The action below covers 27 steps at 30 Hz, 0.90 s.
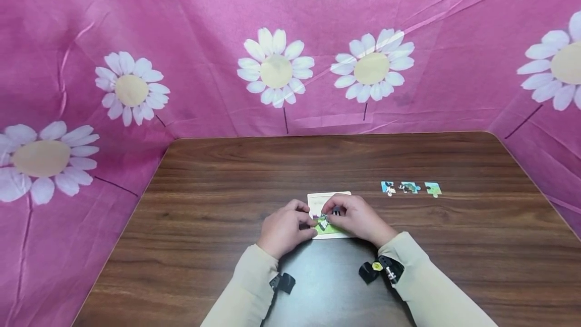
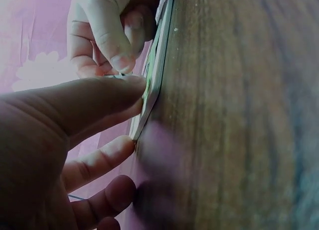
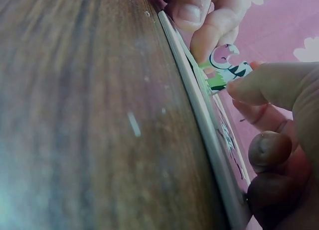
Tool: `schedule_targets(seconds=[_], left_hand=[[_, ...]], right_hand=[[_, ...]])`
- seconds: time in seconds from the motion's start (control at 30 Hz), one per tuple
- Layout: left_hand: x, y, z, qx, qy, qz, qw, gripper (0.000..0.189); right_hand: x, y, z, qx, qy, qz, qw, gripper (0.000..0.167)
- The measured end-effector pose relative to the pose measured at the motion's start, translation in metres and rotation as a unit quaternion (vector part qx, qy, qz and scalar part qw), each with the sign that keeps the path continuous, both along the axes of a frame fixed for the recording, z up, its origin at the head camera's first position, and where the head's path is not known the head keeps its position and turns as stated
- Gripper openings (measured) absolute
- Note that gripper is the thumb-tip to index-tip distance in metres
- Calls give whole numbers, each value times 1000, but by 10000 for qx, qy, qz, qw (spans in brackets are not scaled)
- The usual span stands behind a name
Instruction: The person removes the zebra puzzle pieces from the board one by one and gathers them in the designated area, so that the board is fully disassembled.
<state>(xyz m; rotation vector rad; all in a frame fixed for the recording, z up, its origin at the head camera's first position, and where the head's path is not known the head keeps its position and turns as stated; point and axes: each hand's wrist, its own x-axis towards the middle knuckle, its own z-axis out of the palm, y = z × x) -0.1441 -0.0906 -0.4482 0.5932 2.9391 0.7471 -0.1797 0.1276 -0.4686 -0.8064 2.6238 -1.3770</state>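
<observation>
A small jigsaw board (image 1: 319,199) with a pale border and a green picture area lies flat on the table between the hands. The right hand (image 1: 358,217) pinches a jigsaw piece (image 3: 217,82) between thumb and finger. That piece is tilted on edge over the board, its lower side close to or touching the picture; it shows green, white and black stripes. At the board's left side, the left hand (image 1: 286,227) touches the border with its fingers, one fingertip against the edge (image 2: 158,73). The fingers partly hide the board's picture.
Three loose jigsaw pieces lie in a row to the right of the board: a blue and white one (image 1: 388,187), a darker one (image 1: 410,187) and a green one (image 1: 433,188). The brown wooden table (image 1: 218,175) meets a pink flowered cloth (image 1: 204,64) behind.
</observation>
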Motion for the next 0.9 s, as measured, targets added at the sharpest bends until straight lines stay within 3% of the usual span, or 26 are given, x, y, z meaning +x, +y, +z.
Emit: schedule_targets(seconds=[0.17,0.33,0.47,0.73,0.9], left_hand=[[0,1,2,-49,-31,24,10000,12],[3,2,3,-149,-9,-2,9999,10],[5,1,2,-172,-13,1,9999,10],[6,-1,-2,9,-86,61,9999,11],[4,-2,0,63,8,-16,10000,14]], right_hand=[[1,2,2,-155,130,108,9997,16],[5,0,1,-249,1,-36,9997,16],[8,-2,-2,-100,-59,-96,9999,22],[13,-2,-5,51,295,77,9995,22],[8,-5,0,300,222,-179,9991,16]])
